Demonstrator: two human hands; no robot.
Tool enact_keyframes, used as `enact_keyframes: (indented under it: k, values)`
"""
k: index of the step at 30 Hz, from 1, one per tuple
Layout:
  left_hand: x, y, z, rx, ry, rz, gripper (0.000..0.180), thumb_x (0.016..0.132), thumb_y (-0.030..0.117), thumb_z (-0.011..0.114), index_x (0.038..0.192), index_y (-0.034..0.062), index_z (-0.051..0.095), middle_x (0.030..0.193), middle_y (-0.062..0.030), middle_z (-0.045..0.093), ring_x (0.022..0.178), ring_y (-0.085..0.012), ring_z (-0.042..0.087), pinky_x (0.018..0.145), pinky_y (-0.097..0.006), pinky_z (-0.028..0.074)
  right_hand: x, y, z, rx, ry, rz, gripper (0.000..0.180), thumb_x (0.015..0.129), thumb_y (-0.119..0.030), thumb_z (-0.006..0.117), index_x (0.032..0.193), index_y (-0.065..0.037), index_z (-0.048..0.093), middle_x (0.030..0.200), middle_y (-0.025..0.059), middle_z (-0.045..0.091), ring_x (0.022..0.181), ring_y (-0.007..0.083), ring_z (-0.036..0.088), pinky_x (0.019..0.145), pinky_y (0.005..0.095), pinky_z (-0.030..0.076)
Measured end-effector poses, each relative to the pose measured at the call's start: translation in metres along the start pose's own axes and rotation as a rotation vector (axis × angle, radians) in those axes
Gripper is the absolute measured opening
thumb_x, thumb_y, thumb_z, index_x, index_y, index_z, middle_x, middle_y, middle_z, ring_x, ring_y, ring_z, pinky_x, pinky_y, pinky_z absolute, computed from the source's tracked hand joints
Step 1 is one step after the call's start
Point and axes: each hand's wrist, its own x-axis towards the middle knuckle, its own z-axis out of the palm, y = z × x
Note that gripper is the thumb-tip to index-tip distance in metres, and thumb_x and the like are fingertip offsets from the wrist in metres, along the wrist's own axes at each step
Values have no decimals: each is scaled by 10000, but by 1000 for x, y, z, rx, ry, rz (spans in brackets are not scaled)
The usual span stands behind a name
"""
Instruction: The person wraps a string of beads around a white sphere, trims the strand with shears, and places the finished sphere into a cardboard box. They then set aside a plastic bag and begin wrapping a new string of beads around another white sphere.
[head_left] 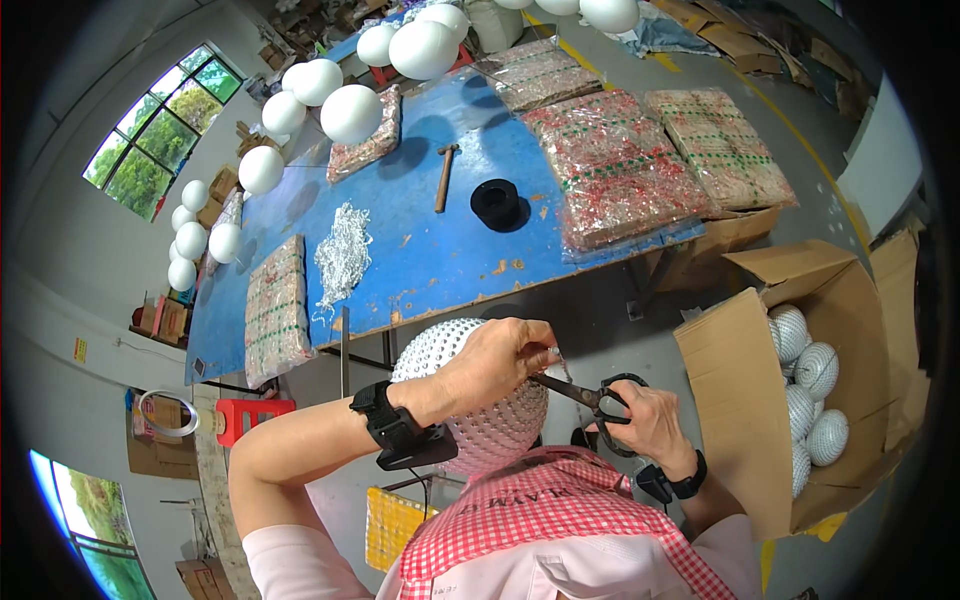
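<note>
A round ball (480,400), bumpy with small silvery sequins, sits in front of the person's chest, below the blue table (420,255). The left hand (500,355) curls over its top, fingers pinched closed on its surface. The right hand (645,420) grips black scissors (595,395), fingers through the loops, blades pointing at the ball. Similar sequined balls fill a cardboard box (735,400) at right.

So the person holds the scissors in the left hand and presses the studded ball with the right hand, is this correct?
Not quite: the hands are swapped. In the head view, the right hand holds the scissors, and the left hand presses the studded ball.
</note>
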Motion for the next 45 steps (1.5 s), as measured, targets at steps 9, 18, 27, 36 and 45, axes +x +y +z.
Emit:
enact_keyframes:
  k: [9,18,27,36,45]
  values:
    - [1,1,0,-38,9,-18,136,888,108,602,903,-27,587,692,-101,583,635,-131,540,605,-297,451,-7,7,12,96,-8,58,494,581,-356,833,903,-80,580,588,45,551,536,249,587,503,341,441]
    - [3,-1,4,-26,41,7,153,891,129,605,896,-23,586,661,-103,541,602,-129,486,577,-303,431,-11,12,22,92,-32,76,527,572,-351,842,929,-78,566,571,33,531,510,236,568,487,336,429]
    - [4,-3,6,4,46,18,159,866,154,623,897,-1,612,707,-148,604,641,-242,588,584,-345,461,-10,13,19,49,-9,13,464,622,-321,814,922,-68,566,632,78,587,562,264,609,492,361,454]
    - [1,-6,7,-70,34,6,152,877,145,622,926,2,603,696,-111,590,618,-164,570,582,-304,456,-14,15,20,55,-32,31,469,627,-317,810,945,-75,565,639,69,591,564,262,607,496,365,455]
    - [0,-2,5,-87,-8,-5,167,883,149,619,937,-7,593,704,-88,579,650,-132,558,607,-290,464,-17,14,24,89,30,52,526,573,-370,843,917,-90,560,558,20,498,502,239,564,484,336,428]
